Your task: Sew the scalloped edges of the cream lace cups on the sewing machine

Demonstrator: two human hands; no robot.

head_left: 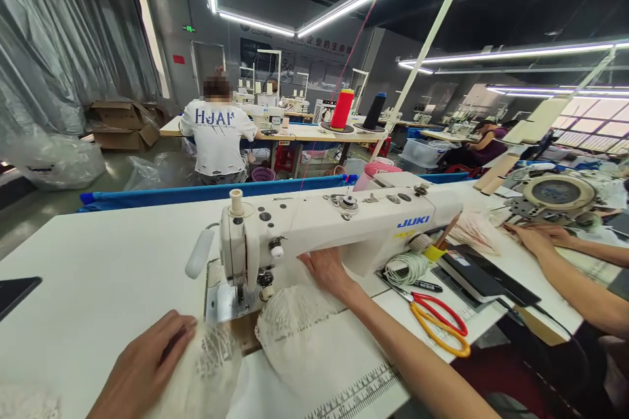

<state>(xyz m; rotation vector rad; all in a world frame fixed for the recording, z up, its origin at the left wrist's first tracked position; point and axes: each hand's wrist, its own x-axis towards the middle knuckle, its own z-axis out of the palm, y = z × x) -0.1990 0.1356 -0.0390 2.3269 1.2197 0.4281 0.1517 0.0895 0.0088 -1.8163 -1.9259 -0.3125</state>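
A white JUKI sewing machine (334,216) stands across the table in front of me. Off-white lace fabric (295,321) with gathered, fringed parts lies at its front, on both sides of the needle area. My left hand (147,357) is left of the needle plate, its thumb and fingers closed at the edge of the fabric's left part. Under the machine's arm is my right hand (329,270), reaching in over the fabric; its fingertips are partly hidden by the machine. The presser foot (240,300) is over the metal plate, apart from both hands.
Red and yellow-handled scissors (439,324), a coil of pale cord (405,268) and a black notebook (469,273) lie right of the machine. A printed ruler (356,393) runs along the front edge. A neighbour's hands (535,236) work at another machine (555,193).
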